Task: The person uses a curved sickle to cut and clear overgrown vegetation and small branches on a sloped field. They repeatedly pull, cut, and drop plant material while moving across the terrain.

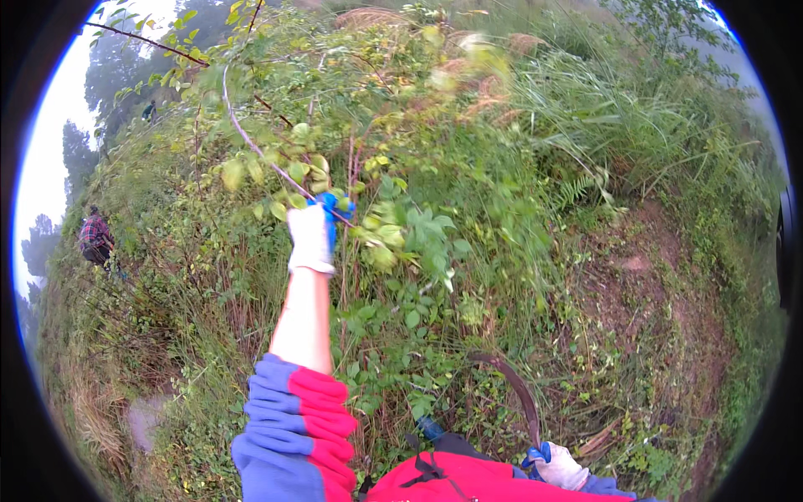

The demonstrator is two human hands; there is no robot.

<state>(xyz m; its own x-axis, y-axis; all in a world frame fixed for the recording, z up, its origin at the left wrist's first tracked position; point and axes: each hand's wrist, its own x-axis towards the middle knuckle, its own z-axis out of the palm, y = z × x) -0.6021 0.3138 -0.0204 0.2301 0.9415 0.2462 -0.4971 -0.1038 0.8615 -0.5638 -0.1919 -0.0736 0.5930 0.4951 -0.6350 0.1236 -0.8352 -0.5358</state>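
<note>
My left hand (318, 229), in a white and blue work glove, reaches out ahead and is closed around a leafy stem (263, 157) that arches up and to the left. Broad yellow-green leaves hang about its fingers. Low at the right, close to my body, my right hand (555, 465) wears a similar glove and grips a sickle. The curved, dark blade of the sickle (524, 395) points up and bends left, in front of grass and low leaves. Its handle is mostly hidden by the glove.
Dense brambles and shrubs (207, 207) cover the slope ahead. Long grass (583, 106) grows at the upper right, above a bare earth patch (633, 263). A thorny cane (147, 41) crosses the upper left. Another person (96, 238) in a plaid top stands farther off at the left.
</note>
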